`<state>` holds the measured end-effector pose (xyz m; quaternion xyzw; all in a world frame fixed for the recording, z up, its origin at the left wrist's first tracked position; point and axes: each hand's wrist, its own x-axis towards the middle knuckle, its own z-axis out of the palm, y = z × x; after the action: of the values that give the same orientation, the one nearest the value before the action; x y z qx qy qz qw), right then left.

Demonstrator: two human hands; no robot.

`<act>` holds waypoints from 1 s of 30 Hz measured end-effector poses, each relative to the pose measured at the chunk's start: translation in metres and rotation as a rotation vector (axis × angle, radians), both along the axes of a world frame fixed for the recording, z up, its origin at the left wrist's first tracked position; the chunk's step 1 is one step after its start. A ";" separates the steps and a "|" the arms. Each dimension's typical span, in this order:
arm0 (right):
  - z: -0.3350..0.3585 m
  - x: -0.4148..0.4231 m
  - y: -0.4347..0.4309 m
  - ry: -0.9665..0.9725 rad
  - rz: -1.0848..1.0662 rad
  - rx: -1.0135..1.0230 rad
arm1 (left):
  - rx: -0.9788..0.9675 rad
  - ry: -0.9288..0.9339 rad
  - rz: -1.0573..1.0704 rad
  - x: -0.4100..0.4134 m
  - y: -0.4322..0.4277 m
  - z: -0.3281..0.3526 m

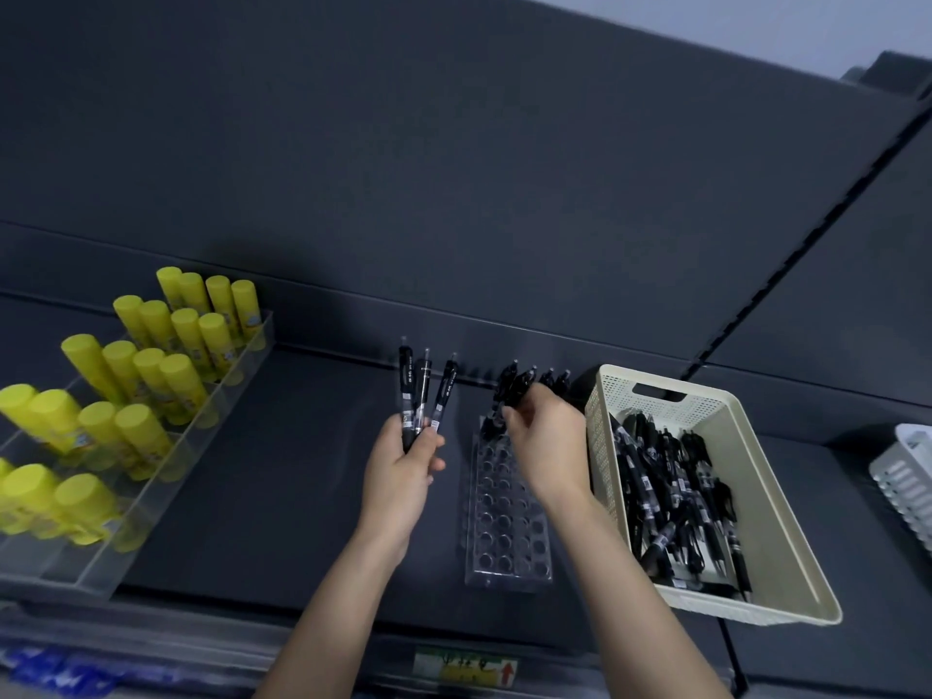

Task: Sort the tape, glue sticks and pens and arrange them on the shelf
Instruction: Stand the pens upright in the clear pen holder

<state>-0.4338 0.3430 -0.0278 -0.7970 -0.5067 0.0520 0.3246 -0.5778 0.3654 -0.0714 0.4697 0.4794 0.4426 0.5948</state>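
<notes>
The dark shelf [282,496] spreads under everything, and I take the clear pen rack [504,527] at its middle as my mark. Well to the left of the rack stands a clear stepped tray [222,396], its rows filled with upright yellow glue sticks [151,375]. Just right of the rack, very close to it, sits a cream basket [787,522] with a heap of loose pens [671,476], all black, lying in it. Farther right of the rack, at the edge of view, part of a white basket [903,476] shows. The rack itself lies flat on the shelf, showing rows of round holes. At its far end are a few standing pens [555,380], black and upright. My left hand [403,476] is raised just left of the rack, its fingers [433,446] curled round three pens [423,391] that fan upward. My right hand [547,446] is over the rack's far end, fingers pinching one pen [519,383] right beside the standing ones. Whether its tip sits in a hole I cannot tell.
</notes>
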 end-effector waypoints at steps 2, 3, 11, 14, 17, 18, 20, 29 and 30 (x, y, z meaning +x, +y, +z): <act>-0.006 -0.001 0.001 0.006 -0.003 -0.045 | 0.004 0.000 -0.009 -0.001 -0.001 -0.002; -0.008 -0.002 0.001 0.012 -0.003 -0.058 | 0.007 0.002 -0.017 -0.002 -0.001 -0.002; -0.010 -0.001 0.005 0.022 0.033 -0.087 | 0.008 -0.019 -0.030 -0.002 -0.007 -0.001; -0.010 -0.002 0.006 -0.007 0.065 -0.120 | 0.012 -0.021 -0.026 -0.001 -0.008 0.001; -0.008 -0.002 0.005 -0.005 0.063 -0.136 | 0.011 -0.029 -0.037 0.000 -0.008 0.003; -0.007 0.000 0.002 0.010 0.041 -0.121 | 0.013 -0.028 -0.047 -0.001 -0.008 0.004; -0.004 0.002 -0.005 0.088 -0.014 -0.056 | 0.018 -0.029 -0.067 0.000 -0.008 0.005; 0.025 -0.010 -0.020 0.888 0.158 0.057 | 0.080 -0.073 -0.247 0.011 -0.013 0.015; 0.025 -0.009 -0.021 0.902 0.152 0.068 | 0.086 -0.066 -0.244 0.010 -0.012 0.015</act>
<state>-0.4428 0.3223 -0.0029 -0.6443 -0.3730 0.4009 0.5339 -0.5673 0.3537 -0.0561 0.5347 0.3796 0.4022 0.6389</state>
